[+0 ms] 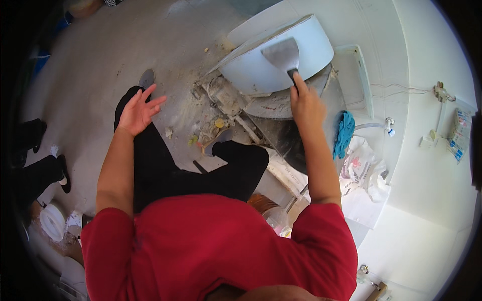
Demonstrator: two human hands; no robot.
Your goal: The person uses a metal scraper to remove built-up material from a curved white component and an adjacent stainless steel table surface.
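My right hand [308,107] grips the black handle of a wide-bladed metal scraper [283,53]. In the picture the blade overlaps a large white curved shell [271,71]; whether they touch I cannot tell. The shell tilts over a dirt-caked metal base [271,107]. A dark disc-like part [288,135] lies under my right forearm. My left hand [138,111] is held out above my left leg, fingers spread, holding nothing. Rough debris and a grimy bracket [226,96] lie beside the shell, on the side towards my left hand.
A teal cloth [343,133] and a crumpled white plastic bag [363,165] are at the right, near a wall tap [389,124]. Thin wires [403,88] run along the wall. Another person's legs [39,177] are at the left, near a white plastic lid or container [52,222].
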